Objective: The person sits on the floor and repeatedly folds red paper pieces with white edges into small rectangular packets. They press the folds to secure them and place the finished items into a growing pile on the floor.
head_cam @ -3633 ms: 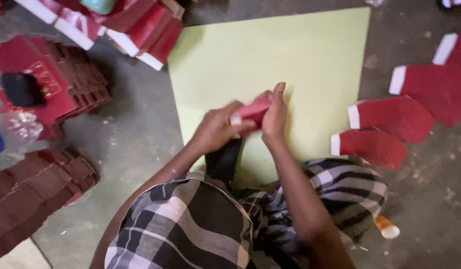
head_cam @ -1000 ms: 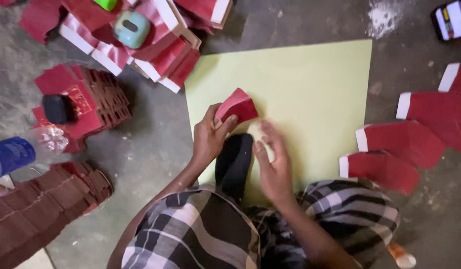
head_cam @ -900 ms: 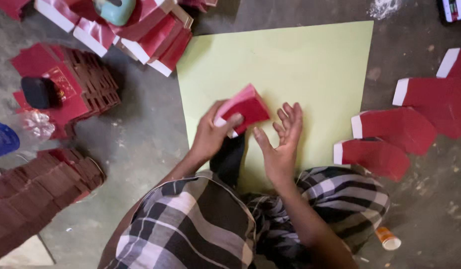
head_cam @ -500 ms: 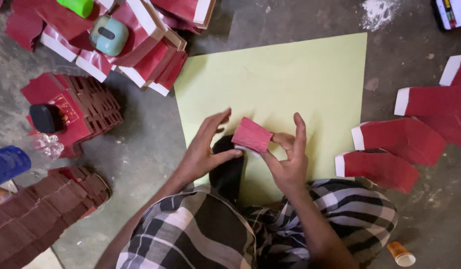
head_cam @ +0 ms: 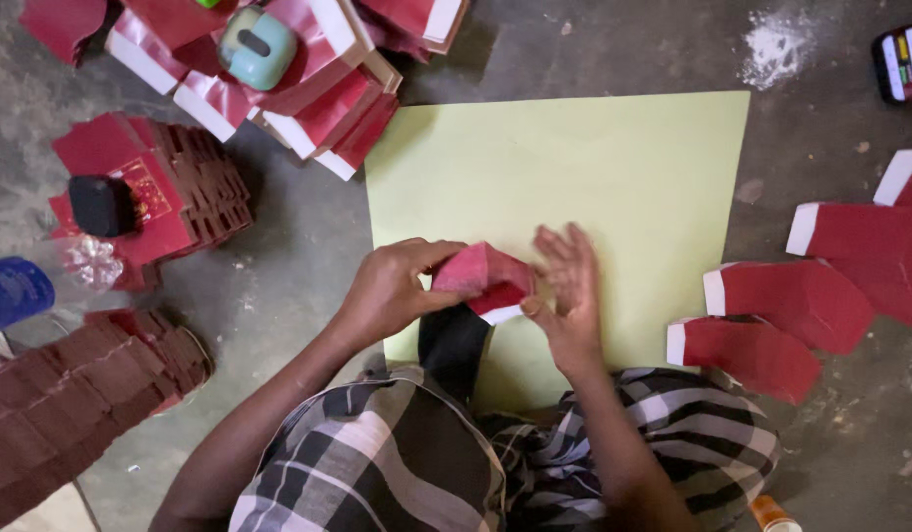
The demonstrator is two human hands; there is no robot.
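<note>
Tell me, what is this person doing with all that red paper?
A person sits on the floor and holds a folded red paper piece in both hands, the left hand gripping it, the right hand pressing its edge, above a big pale green sheet. Finished red pieces lie in a row at the right, and stacks of red paper at the left.

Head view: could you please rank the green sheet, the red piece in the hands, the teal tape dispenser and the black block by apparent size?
1. Green sheet
2. Red piece
3. Teal tape dispenser and black block: too alike to rank.
</note>
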